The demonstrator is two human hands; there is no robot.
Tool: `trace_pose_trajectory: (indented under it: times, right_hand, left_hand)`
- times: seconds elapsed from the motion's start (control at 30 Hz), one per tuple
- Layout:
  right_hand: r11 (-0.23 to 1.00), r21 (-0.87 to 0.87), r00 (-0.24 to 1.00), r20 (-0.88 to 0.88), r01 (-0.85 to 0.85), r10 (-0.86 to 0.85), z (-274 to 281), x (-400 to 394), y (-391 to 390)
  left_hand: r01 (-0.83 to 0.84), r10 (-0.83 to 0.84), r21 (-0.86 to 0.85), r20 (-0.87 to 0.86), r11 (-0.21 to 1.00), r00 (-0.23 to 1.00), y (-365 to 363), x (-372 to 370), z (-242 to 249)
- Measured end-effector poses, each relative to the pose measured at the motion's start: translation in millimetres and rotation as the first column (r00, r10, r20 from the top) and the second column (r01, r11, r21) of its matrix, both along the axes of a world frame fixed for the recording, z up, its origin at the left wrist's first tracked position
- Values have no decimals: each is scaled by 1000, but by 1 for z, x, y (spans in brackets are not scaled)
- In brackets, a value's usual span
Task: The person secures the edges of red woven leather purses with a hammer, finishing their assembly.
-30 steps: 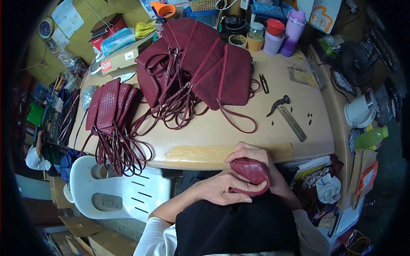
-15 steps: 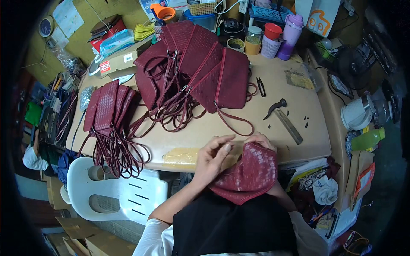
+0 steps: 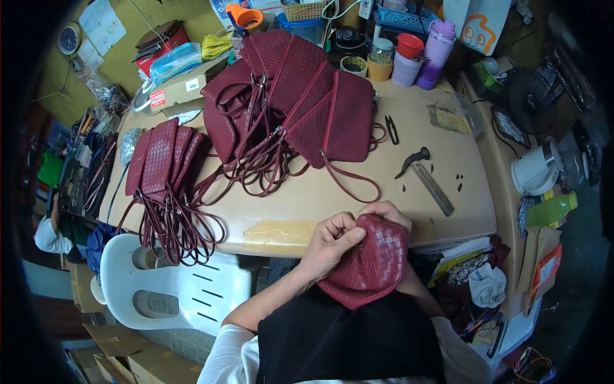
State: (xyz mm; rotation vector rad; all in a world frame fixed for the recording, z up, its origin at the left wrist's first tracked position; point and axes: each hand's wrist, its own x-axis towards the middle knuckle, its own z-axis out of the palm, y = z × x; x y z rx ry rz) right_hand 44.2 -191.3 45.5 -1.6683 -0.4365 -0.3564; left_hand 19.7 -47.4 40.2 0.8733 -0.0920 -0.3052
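A dark red woven-pattern pouch [image 3: 377,259] is held up above my lap, at the table's front edge. My left hand [image 3: 331,244] pinches its upper left edge, thumb on the near side. Around the top from behind, my right hand [image 3: 389,212] grips the same pouch; part of that hand is hidden by it. Beyond my hands on the table lie a hammer [image 3: 432,185] with a wooden handle and small black snips [image 3: 391,129]. A fanned pile of similar red pouches [image 3: 291,83] with wrist straps lies further back.
A smaller stack of red pouches [image 3: 167,160] sits at the table's left, straps hanging over the edge. A white plastic chair [image 3: 182,288] stands front left. Cups and a purple bottle [image 3: 437,54] line the back. Small dark bits lie near the hammer.
My left hand has moved right and closed on the pouch's edge; before, it was held apart with the fingers spread. The pouch has shifted slightly left.
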Motion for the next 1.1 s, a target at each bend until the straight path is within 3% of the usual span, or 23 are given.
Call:
trace_pose_trajectory:
  times: [0.03, 0.1, 0.13, 0.2, 0.3, 0.43, 0.53, 0.57, 0.67, 0.73, 0.8, 0.83, 0.87, 0.9, 1.0, 1.03, 1.1]
  right_hand:
    - [993, 8, 992, -53, -115, 115, 4, 2, -2]
    - [984, -73, 986, -47, -164, 161, 12, 3, -8]
    - [965, -157, 977, -44, -212, 207, 16, 4, -9]
    - [975, -100, 980, 4, -197, 199, 22, 4, 0]
    - [1000, 19, 983, 185, 6, -10, 21, 3, 15]
    - [996, 51, 989, 135, -71, 63, 21, 14, 14]
    - [980, 168, 989, 121, -110, 90, 9, 20, 15]
    - [980, 168, 989, 119, -107, 88, 9, 18, 12]
    - [991, -15, 978, 161, -135, 136, 15, 16, 2]
    - [994, -42, 963, 248, -103, 110, 11, 13, 6]
    - [977, 184, 980, 184, -106, 72, -3, 7, 12]
    - [977, 184, 981, 181, -105, 71, -4, 3, 9]
    - [878, 444, 964, -98, -180, 247, -5, -2, 2]
    - [715, 682, 831, -304, -152, 466, -3, -3, 0]
    - [622, 768, 769, -303, -153, 564, 6, -6, 5]
    - [713, 682, 780, -352, -164, 517, 8, -4, 5]
    - [758, 622, 799, -348, -195, 491, 6, 1, 6]
  left_hand:
    - [-1, 1, 1, 2, 1000, 1000, 4, 1, 1]
    - [47, -89, -196, -209, 980, 974, 11, 4, 5]
    - [47, -87, -195, -203, 980, 975, 12, 7, 5]
    - [113, -129, -241, -55, 964, 990, 13, 14, 4]
    - [121, -113, -168, 58, 978, 992, 14, 26, 17]
    - [134, -131, -25, 98, 991, 987, 21, 33, 26]
    - [15, -17, 31, 81, 999, 997, 20, 34, 30]
    - [15, -31, 118, 131, 993, 991, 22, 35, 31]
    - [148, -159, 105, 107, 983, 981, 34, 39, 9]
    - [164, -176, 113, 106, 980, 979, 34, 38, 12]
    - [184, -196, 119, 103, 976, 975, 29, 34, 19]
    - [168, -182, 147, 90, 975, 979, 26, 31, 20]
    - [151, -167, 175, 78, 973, 983, 22, 29, 21]
    - [143, -158, 174, 79, 974, 984, 19, 26, 23]
    - [93, -113, 180, 103, 979, 988, 20, 19, 8]
    - [97, -114, 142, 117, 985, 987, 21, 18, 5]
    - [15, -20, 81, 60, 997, 998, 13, 17, 9]
